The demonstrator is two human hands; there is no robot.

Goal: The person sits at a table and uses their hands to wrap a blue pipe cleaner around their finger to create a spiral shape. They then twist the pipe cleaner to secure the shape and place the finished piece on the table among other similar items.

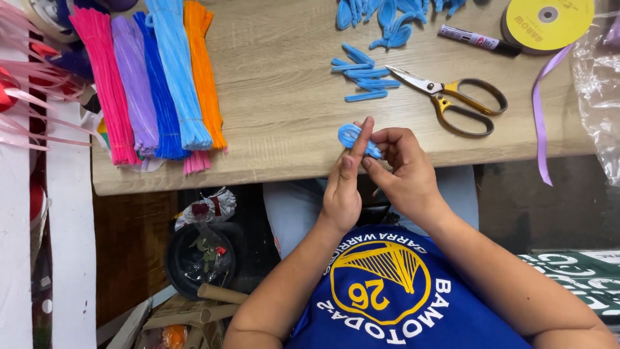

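While both hands are working at the table's near edge, the left hand (pixel 342 187) and right hand (pixel 403 165) are pinching a bent light-blue pipe cleaner (pixel 352 137); loosening fingers risk it springing open. Beyond, cut pieces (pixel 365 81) and scissors (pixel 452 97) are lying.

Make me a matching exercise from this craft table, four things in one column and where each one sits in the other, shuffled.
Things:
1. scissors
2. bundles of pipe cleaners
3. bent light-blue pipe cleaner
4. yellow ribbon spool

Places:
A. top right corner of the table
B. between the fingers of the left hand and right hand
C. lying open beside the cut blue pieces
D. left side of the table, side by side

Pairs: 1-C, 2-D, 3-B, 4-A
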